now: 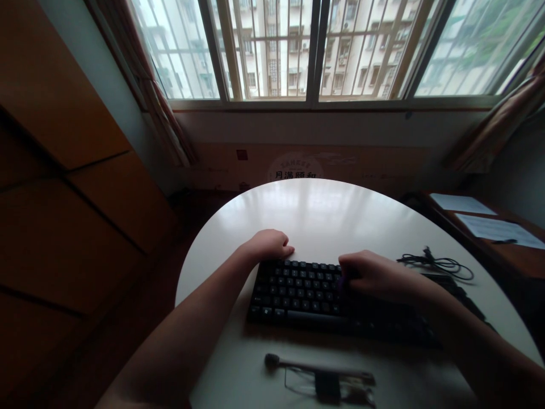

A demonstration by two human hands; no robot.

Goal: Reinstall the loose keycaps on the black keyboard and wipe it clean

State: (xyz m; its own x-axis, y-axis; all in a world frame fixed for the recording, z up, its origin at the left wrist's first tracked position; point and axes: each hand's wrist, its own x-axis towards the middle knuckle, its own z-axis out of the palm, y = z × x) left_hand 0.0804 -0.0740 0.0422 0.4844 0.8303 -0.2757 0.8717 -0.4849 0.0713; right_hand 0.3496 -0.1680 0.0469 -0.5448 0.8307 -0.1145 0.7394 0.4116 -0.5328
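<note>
A black keyboard [298, 289] lies on the white round table [323, 218]. My left hand [270, 245] is at its far left edge, fingers curled in and thumb near the tabletop. My right hand [368, 275] is closed over the right half of the keyboard. Within its fist is a small purple thing [342, 282], mostly hidden by the fingers, its lower end at the keys. Its kind does not show. My right forearm covers part of the keyboard's right side.
In front of the keyboard lie a thin rod with a bristly round head [271, 360] and a blurred wire tool with a black block [327, 386]. A coiled black cable [438, 262] and another dark object [464, 295] are at right. Papers [498, 230] lie on a side table.
</note>
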